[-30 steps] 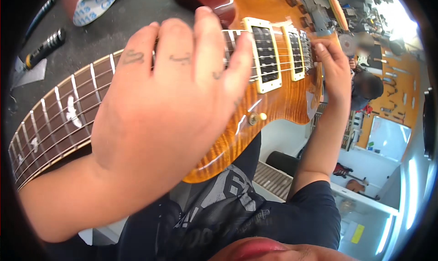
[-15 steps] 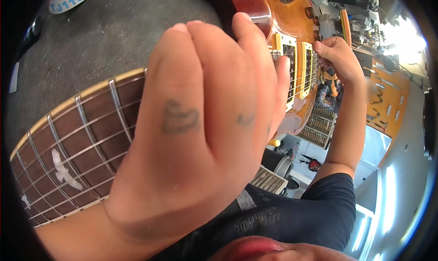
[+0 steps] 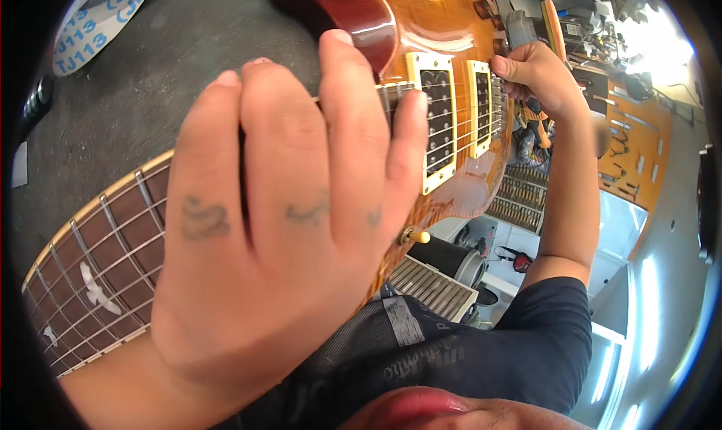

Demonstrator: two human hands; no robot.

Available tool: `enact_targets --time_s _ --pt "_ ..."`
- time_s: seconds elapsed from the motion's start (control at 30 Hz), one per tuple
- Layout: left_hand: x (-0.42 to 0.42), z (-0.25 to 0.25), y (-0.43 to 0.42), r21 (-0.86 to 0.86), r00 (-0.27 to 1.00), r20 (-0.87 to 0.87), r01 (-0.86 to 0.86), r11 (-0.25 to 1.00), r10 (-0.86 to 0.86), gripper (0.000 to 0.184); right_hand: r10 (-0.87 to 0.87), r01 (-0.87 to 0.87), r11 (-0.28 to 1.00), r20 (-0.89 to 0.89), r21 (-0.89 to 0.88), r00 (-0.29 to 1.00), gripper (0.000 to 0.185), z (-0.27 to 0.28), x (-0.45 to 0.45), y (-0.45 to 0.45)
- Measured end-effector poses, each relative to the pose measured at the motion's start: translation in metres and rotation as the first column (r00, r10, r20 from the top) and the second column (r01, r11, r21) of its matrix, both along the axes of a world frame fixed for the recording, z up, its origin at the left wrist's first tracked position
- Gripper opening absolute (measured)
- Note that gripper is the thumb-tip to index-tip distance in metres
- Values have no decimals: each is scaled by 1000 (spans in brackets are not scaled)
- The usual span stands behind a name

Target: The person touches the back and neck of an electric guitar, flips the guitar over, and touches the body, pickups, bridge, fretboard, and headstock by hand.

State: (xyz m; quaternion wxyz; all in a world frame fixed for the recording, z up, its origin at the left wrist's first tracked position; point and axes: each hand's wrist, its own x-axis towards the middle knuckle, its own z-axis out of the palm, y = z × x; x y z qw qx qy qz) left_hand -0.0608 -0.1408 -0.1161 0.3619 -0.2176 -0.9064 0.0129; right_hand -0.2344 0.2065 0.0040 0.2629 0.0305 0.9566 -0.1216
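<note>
An electric guitar [image 3: 459,35] with a glossy amber-brown body lies across the view, its dark fretboard [image 3: 120,238] running to the lower left. My left hand [image 3: 278,204] is around the neck near the body, back toward me, thumb hidden behind it. Its four fingers reach over the strings, little finger apart, and the fingertips' contact is unclear. At the strings by the far pickup [image 3: 479,110], my right hand [image 3: 547,76] is closed with thumb and index finger pinched; anything between them is hidden. The near pickup [image 3: 436,121] has a cream frame. Below it sticks out a toggle switch [image 3: 419,237].
A dark work surface [image 3: 203,39] lies beyond the neck, with a white-and-blue printed disc-like piece [image 3: 105,20] at its upper left. Cluttered equipment [image 3: 579,35] stands at upper right. Tools hang on an orange board [image 3: 635,140]. A slatted crate [image 3: 432,287] stands below the guitar.
My left hand's fingers have spread further apart, and the hand appears farther left. The guitar body and right hand also appear shifted left, and the toggle switch now shows more fully.
</note>
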Motion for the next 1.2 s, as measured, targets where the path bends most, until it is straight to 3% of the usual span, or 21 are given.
enact_targets --time_s 0.13,0.27,0.4,0.47,0.53,0.63,0.73,0.8,0.83,0.93,1.2 --pt "1 4 1 -6 999 29 22 1000 -22 30 13 -12 1000 -39 24 999 72 -1 3 -1" --pt "5 10 -5 -58 992 112 62 996 -55 42 -16 11 998 -74 -68 997 68 -8 6 5" --pt "9 14 -11 -131 985 162 80 988 -58 54 -56 18 976 -171 -217 984 56 -23 27 11" --pt "10 22 -13 -167 974 219 98 981 -61 59 -2 -49 983 -272 -179 962 41 -25 40 29" --pt "11 26 -12 -172 967 248 98 980 -54 59 -22 -110 896 -290 -430 957 34 -21 60 48" --pt "12 25 -12 -140 965 254 100 985 -62 59 -225 9 886 -413 -463 883 36 -28 101 77" --pt "12 25 -14 -130 964 254 108 986 -72 61 -318 91 906 -521 -414 792 30 -48 141 85" --pt "11 24 -13 -122 965 247 116 986 -83 62 -406 105 851 -517 -515 753 30 -67 158 85" --pt "12 25 -14 -120 966 242 123 985 -91 62 -380 41 857 -577 -513 723 33 -80 163 83" --pt "14 31 -16 -128 958 268 138 982 -99 62 -232 5 955 -742 -295 629 30 -91 167 64" --pt "6 25 -13 -114 946 298 167 979 -127 64 -258 45 956 -758 -290 599 25 -99 158 60"
